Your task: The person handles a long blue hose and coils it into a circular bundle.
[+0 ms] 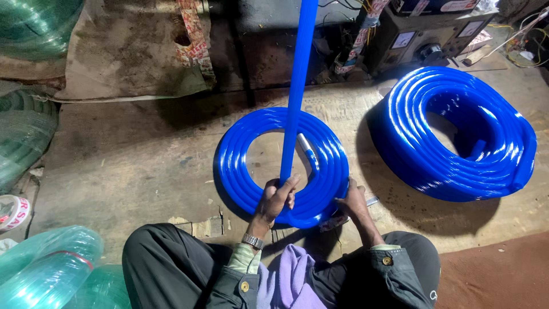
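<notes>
A flat coil of glossy blue hose (240, 166) lies on the floor in front of me. A straight length of the same blue hose (298, 74) rises from the coil's near edge and runs up out of view. My left hand (277, 198) grips this length low down, just above the coil. My right hand (351, 201) presses on the coil's near right edge, fingers spread over the loops. A short grey metal piece (303, 142) lies inside the coil's centre, next to the hose end.
A thicker finished coil of blue hose (457, 134) sits to the right. Green translucent hose bundles (48, 266) fill the left side. A tape roll (12, 213) lies at far left. A metal box with a dial (423, 40) and wires stands behind.
</notes>
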